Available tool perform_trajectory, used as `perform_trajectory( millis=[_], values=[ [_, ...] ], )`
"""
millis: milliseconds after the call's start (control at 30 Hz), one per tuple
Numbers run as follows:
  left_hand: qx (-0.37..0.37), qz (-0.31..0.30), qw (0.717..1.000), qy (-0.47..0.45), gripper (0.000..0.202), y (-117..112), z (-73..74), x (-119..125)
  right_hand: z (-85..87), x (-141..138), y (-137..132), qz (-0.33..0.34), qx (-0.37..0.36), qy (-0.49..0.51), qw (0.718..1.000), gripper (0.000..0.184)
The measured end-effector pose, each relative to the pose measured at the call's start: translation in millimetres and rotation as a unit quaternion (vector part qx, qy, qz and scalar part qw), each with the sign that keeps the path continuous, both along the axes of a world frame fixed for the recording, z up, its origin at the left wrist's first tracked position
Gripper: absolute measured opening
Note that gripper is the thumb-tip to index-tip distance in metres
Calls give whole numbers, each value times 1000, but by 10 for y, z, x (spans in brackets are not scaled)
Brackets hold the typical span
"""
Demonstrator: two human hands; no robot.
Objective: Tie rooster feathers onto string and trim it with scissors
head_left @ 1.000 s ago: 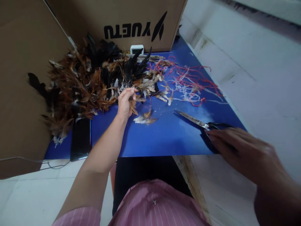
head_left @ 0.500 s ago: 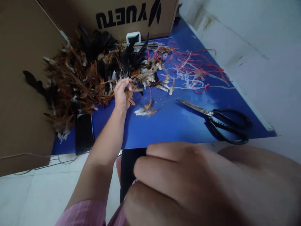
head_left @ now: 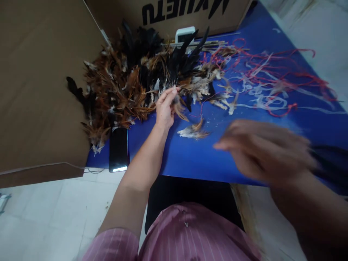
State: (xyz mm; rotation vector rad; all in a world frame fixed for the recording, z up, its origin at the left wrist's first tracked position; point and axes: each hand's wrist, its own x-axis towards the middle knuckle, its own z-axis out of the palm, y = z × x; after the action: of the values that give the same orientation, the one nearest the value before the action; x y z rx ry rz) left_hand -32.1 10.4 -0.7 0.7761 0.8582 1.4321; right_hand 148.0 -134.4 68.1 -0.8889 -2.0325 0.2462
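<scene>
My left hand is closed in a pinch on the base of a bunch of feathers, at the near edge of the feather pile. Long black feathers rise from its fingertips, and brown feathers hang under them. My right hand is over the table's right side, blurred by motion, its fingers curled together. Whether something thin is in them, I cannot make out. A loose pale-brown feather tuft lies on the blue table between the hands.
A large pile of brown feathers covers the table's left part, beside a phone. Red and clear strings lie tangled at right. Blurred black scissor handles show behind my right hand. Cardboard boxes stand left and behind.
My right hand has moved from close before the camera out over the table's right side. My left hand keeps its pinch on the feathers. The view has shifted left.
</scene>
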Motion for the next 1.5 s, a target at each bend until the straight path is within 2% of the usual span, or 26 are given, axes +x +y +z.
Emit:
perform_trajectory(
  millis=[33, 67, 133, 233, 367, 533, 733, 867, 1000, 1167, 1300, 1400, 1500],
  values=[
    [-12, -6, 1000, -5, 12, -17, 10, -3, -109, 5, 149, 14, 62, -9, 998, 25],
    [-24, -10, 1000, -11, 14, -35, 22, -7, -220, 20, 277, -3, 101, -1, 995, 28],
    [-43, -13, 999, -22, 17, -73, 53, -12, -416, 68, 451, -65, 90, 16, 994, 33],
    [-56, -17, 998, -36, 16, -136, 116, -7, -578, 120, 516, -80, 71, 19, 994, 35],
    [-51, -23, 997, -49, 9, -202, 183, 14, -593, 89, 464, -54, 82, 18, 995, 33],
    [-75, -4, 992, -96, 11, -205, 223, 4, -631, 46, 475, -36, 68, 17, 997, 31],
    [-120, 29, 981, -153, 16, -201, 346, -13, -679, 73, 528, -61, 23, 27, 998, 29],
    [-119, 43, 980, -150, 16, -251, 424, 3, -669, 80, 535, -68, -5, 31, 997, 29],
    [-112, 41, 980, -160, 14, -357, 441, 0, -680, 84, 541, -77, -32, 22, 996, 29],
    [-126, 55, 972, -190, 18, -597, 462, -69, -720, 114, 574, -86, -37, 34, 995, 28],
    [-129, 92, 968, -197, 18, -914, 503, -211, -751, 137, 602, -87, -31, 35, 995, 28],
    [-115, 124, 964, -206, 17, -1189, 498, -413, -772, 135, 610, -81, -14, 34, 996, 27],
    [-104, 195, 958, -185, 16, -1424, 462, -724, -788, 118, 605, -74, -14, 32, 997, 27]
  ],
)
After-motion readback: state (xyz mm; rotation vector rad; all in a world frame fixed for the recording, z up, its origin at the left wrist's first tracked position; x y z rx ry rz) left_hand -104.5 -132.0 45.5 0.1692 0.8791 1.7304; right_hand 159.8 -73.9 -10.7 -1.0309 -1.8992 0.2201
